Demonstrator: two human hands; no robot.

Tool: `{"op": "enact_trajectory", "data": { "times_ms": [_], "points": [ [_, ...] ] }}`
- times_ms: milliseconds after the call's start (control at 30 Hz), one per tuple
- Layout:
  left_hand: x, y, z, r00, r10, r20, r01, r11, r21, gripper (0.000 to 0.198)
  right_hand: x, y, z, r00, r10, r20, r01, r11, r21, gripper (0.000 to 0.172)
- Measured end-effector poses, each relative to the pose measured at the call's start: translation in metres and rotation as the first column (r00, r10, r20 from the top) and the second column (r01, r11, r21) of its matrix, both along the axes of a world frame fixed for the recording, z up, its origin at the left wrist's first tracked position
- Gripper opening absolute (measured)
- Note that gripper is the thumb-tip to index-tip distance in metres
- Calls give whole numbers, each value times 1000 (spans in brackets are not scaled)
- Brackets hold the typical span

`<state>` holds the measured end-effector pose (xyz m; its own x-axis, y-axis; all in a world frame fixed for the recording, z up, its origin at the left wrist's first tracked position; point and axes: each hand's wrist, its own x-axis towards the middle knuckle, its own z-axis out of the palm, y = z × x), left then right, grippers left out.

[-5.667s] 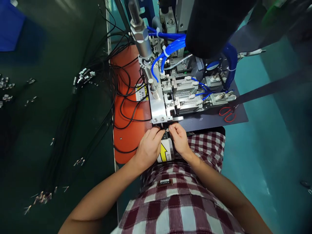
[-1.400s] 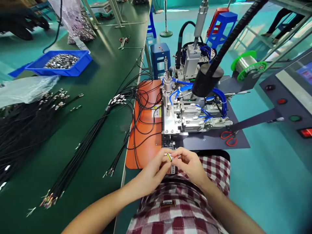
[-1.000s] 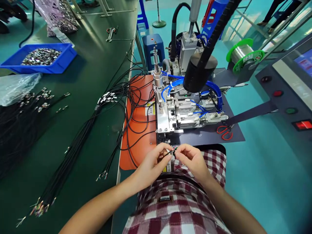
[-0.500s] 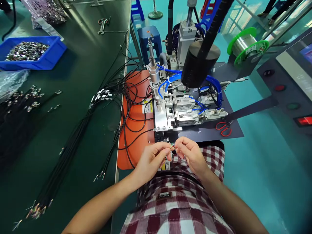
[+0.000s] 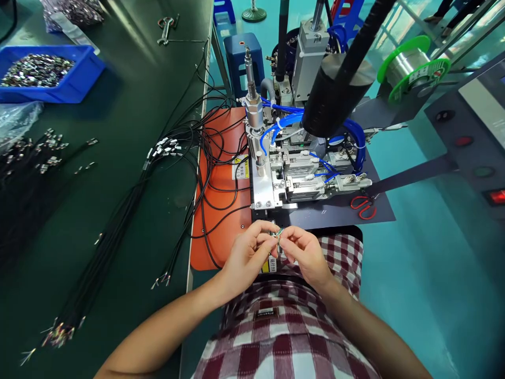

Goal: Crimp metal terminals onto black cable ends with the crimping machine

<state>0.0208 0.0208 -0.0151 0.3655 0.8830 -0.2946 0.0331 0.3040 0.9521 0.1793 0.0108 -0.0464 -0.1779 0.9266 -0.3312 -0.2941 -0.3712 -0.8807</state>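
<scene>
My left hand (image 5: 248, 257) and my right hand (image 5: 306, 257) meet at the front edge of the machine (image 5: 262, 197), fingertips nearly touching. Between them are thin coloured wires (image 5: 279, 236), small and partly hidden by the fingers. The left thumb and forefinger are pinched together on the wires, with its other fingers curled. From the other side, the right thumb and forefinger pinch at the same wires. Left of the hands, black cables (image 5: 207, 195) trail over the machine's orange base (image 5: 221, 239). A yellow and white label (image 5: 270, 264) shows just below the fingers.
On the dark table (image 5: 130, 295) lie a long bundle of black cables (image 5: 106, 252), a blue bin (image 5: 79, 84) of metal connectors and some wrenches (image 5: 165, 30). Right of the machine are red-handled scissors (image 5: 363, 207), a green solder spool (image 5: 412, 68) and a control panel (image 5: 469, 131). A black cylinder (image 5: 335, 97) hangs above.
My right fingertips have closed in on the left ones, and both hands now pinch at the wires. The whole view has shifted slightly.
</scene>
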Motion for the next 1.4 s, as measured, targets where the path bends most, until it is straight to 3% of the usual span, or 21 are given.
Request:
{"op": "enact_trajectory", "data": {
  "times_ms": [133,300,467,600,800,967,1233,1400],
  "points": [
    [1,1,2,999,10,36,-9,999,-37,23,0,-1,3,999,32,27,-33,999,26,26],
    [4,4,6,993,115,-16,-115,993,28,20,-3,-5,6,997,7,71,-11,998,67,22],
    [4,8,0,983,175,57,-165,976,-140,27,-9,-7,6,997,-1,81,-2,999,48,22],
    [2,10,-2,984,158,77,-132,953,-273,30,-10,-6,5,993,-32,111,29,999,30,24],
    [-2,10,1,987,138,82,-108,948,-300,29,3,-1,7,977,-15,211,-8,994,106,19],
    [-5,10,1,988,112,107,-74,947,-312,29,11,6,9,987,-25,157,7,993,114,18],
    [-7,10,2,987,48,156,8,940,-341,29,6,8,10,998,57,29,-60,990,126,22],
    [-6,9,4,993,-39,115,78,932,-354,30,9,11,10,980,197,36,-199,974,109,29]
  ]
}}
